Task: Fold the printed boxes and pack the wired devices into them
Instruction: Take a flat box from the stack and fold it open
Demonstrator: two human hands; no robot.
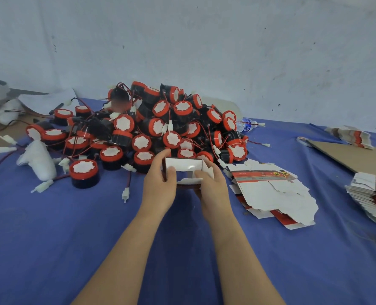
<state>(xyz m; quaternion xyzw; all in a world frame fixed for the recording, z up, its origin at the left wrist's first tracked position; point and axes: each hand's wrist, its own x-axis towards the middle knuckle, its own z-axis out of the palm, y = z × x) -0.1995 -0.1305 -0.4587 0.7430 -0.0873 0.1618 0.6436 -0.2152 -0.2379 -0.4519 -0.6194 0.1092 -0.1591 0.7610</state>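
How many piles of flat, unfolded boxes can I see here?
3: a loose pile beside the right hand, a stack at the right edge, a bundle farther back right. Others may lie out of view.

Behind the held box [183,167] lies the device heap [160,124]; flat boxes [270,190] right (a bottle [246,125], perhaps, beyond).

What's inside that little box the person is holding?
The box shows only white inner walls and a folded flap, no device. The left hand and right hand cover its lower corners.
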